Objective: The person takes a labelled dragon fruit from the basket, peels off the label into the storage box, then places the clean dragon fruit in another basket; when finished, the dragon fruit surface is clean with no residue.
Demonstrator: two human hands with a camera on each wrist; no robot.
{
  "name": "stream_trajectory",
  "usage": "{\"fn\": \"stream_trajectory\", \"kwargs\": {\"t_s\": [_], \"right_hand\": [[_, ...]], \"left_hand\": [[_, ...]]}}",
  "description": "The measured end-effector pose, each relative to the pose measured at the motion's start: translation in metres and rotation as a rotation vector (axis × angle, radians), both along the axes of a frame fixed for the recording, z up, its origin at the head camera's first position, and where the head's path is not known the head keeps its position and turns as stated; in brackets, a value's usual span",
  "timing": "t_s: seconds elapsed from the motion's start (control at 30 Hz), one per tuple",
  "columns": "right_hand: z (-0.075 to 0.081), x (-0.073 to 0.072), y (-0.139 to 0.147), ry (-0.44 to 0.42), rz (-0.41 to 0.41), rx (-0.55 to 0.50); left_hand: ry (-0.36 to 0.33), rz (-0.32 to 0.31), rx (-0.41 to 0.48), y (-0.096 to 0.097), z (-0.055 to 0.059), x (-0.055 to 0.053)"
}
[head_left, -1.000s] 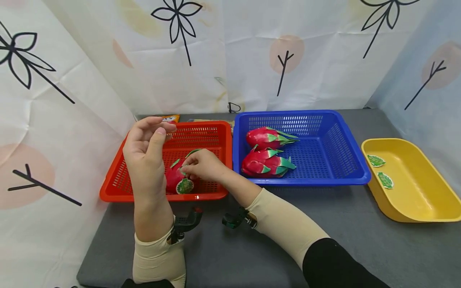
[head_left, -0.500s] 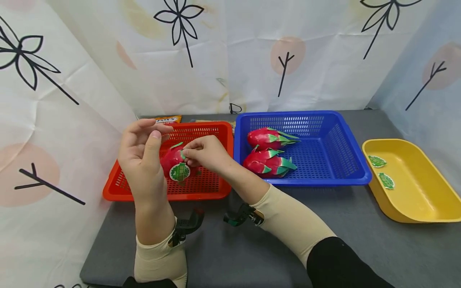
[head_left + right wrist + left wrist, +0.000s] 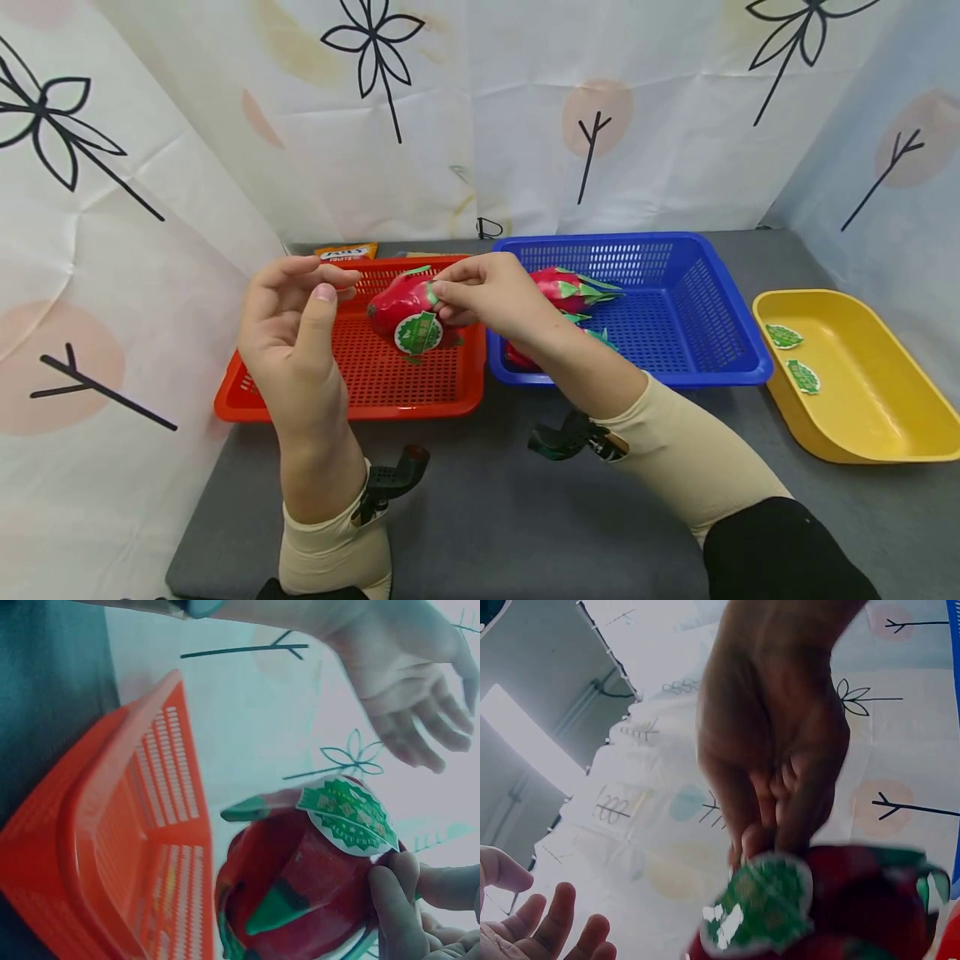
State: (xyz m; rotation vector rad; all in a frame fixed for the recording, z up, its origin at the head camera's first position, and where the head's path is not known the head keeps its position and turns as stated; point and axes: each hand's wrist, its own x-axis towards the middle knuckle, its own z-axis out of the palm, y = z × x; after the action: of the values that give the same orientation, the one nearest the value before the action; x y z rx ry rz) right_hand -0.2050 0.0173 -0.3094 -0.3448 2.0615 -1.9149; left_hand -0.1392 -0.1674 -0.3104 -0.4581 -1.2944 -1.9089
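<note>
A red dragon fruit (image 3: 395,310) with green scales hangs above the red basket (image 3: 442,410), pinched at its right end between the thumb and fingers of my right hand (image 3: 495,300). A round green-and-white sticker (image 3: 418,332) is on its near side; in the right wrist view the sticker (image 3: 349,817) sits close to my fingertips. My left hand (image 3: 294,321) is raised over the left part of the basket, palm up with fingers loosely bent, holding nothing. In the left wrist view the dragon fruit (image 3: 877,900) is dim and partly cut off.
To the right stands a blue basket (image 3: 757,367) with two dragon fruits (image 3: 562,283), partly hidden by my right arm. A yellow tray (image 3: 885,417) at the far right holds two green stickers (image 3: 804,377). An orange packet (image 3: 347,252) lies behind the red basket.
My right hand has lifted the dragon fruit from inside the red basket, then moved up and right with it. My left hand has shifted slightly left and stays raised.
</note>
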Motion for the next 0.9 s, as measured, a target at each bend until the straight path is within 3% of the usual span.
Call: {"fn": "stream_trajectory", "kwargs": {"t_s": [0.23,0.5,0.7,0.9], "right_hand": [[0.016,0.021,0.040,-0.013,0.000,0.046],[0.024,0.047,0.081,-0.025,-0.010,0.112],[0.017,0.070,0.108,-0.051,-0.061,0.177],[-0.001,0.096,0.145,-0.032,-0.055,0.214]], "left_hand": [[-0.014,-0.034,-0.041,0.001,-0.002,-0.002],[-0.034,-0.074,-0.120,0.005,-0.006,-0.006],[-0.025,-0.089,-0.129,0.005,-0.009,-0.009],[-0.037,-0.116,-0.160,0.010,-0.011,-0.009]]}}
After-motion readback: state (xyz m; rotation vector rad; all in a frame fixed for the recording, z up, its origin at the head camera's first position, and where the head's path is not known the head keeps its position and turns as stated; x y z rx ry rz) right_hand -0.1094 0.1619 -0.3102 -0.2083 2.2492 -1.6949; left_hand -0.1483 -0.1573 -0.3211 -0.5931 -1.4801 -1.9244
